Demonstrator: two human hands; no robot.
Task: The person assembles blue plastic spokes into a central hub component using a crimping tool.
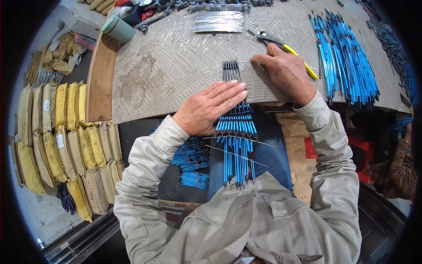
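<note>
My left hand [211, 108] lies flat across a row of thin blue rods with black ends [236, 125], its fingers stretched out over them at the table's front edge. Black tips of the row show beyond the fingers; the blue lower part hangs toward my lap. Thin metal wires [259, 141] cross the hanging rods. Above the table, my right hand [285, 68] is closed with curled fingers, its pointing fingertip toward the row. What it pinches, if anything, is too small to make out. Pliers with yellow handles [289, 49] lie just beyond this hand, partly hidden by it.
A pile of blue rods [349, 61] lies at the right of the table [145, 97]. Silvery wires [218, 22] and a green cup [118, 29] are at the back. Bundled blue pieces [193, 160] lie below the table; yellow and tan packages [66, 105] are stacked left.
</note>
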